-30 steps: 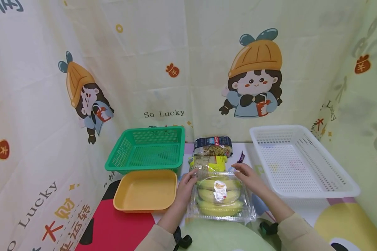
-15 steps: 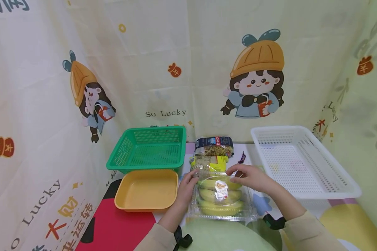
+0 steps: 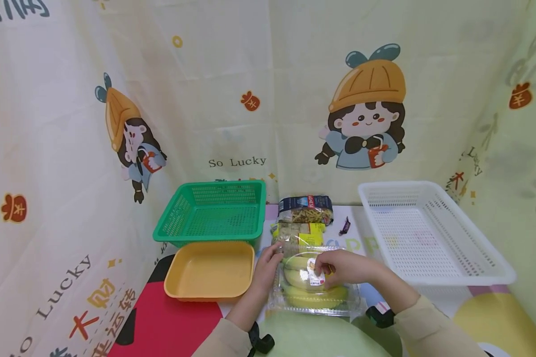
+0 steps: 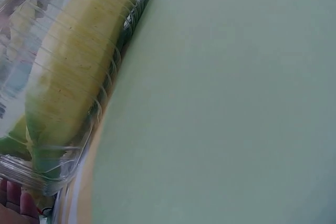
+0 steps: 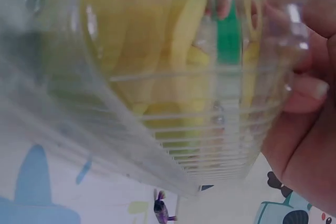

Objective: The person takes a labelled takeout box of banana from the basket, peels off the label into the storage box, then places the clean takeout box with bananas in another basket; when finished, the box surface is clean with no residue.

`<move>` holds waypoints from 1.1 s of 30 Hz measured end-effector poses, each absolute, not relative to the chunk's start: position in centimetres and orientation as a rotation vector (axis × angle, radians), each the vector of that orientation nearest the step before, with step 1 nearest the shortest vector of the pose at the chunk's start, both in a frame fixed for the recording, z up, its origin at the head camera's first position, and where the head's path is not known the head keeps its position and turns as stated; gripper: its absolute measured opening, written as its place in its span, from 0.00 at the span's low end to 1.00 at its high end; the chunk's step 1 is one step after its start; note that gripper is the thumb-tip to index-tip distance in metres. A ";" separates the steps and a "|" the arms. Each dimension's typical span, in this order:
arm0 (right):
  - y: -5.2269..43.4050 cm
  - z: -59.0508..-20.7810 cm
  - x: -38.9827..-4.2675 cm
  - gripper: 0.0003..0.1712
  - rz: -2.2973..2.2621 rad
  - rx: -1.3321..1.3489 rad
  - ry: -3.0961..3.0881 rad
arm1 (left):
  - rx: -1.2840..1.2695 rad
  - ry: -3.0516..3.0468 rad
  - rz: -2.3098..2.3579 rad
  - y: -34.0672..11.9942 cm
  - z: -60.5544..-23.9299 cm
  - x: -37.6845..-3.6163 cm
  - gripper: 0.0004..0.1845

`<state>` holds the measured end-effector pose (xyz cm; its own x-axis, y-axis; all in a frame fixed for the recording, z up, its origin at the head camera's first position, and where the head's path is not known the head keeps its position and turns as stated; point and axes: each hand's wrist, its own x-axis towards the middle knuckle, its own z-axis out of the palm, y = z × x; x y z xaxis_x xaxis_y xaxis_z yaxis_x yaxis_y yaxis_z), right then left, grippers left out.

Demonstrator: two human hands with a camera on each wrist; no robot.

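A clear plastic clamshell box (image 3: 312,312) of bananas (image 3: 314,297) lies in front of the person in the head view. My left hand (image 3: 265,263) holds its left edge; in the left wrist view its fingers (image 4: 14,203) show at the box's corner. On the lid is a white label (image 3: 316,278) with a banana picture. My right hand (image 3: 344,267) is over the lid, thumb and curled fingertips pinching at the label's upper right. In the right wrist view that hand (image 5: 310,114) sits against the domed lid, and the label itself is not seen.
Behind the box lie a yellow clear-windowed packet (image 3: 310,239) and a bag of pasta (image 3: 305,210), with a purple-wrapped candy (image 3: 345,226) to their right. A green basket (image 3: 161,230) and an orange tub (image 3: 167,285) stand left, a white basket (image 3: 491,277) right.
My right hand has moved from above the box's far right corner, left and nearer, down onto the label. The left hand has stayed on the box's left edge.
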<state>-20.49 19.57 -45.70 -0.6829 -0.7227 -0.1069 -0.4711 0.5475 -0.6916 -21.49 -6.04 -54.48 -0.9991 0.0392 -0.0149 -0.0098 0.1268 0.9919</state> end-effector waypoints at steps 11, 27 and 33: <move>19.2 -45.5 -20.7 0.05 -0.841 -1.001 2.411 | 0.041 2.331 2.044 -6.1 -54.4 -21.5 0.22; 19.3 -46.2 -20.9 0.05 -0.997 -0.852 2.331 | 0.025 2.314 2.033 -6.2 -54.5 -21.3 0.21; 19.2 -45.9 -20.8 0.06 -1.137 -0.700 2.234 | 0.015 2.315 2.031 -6.2 -54.5 -21.3 0.21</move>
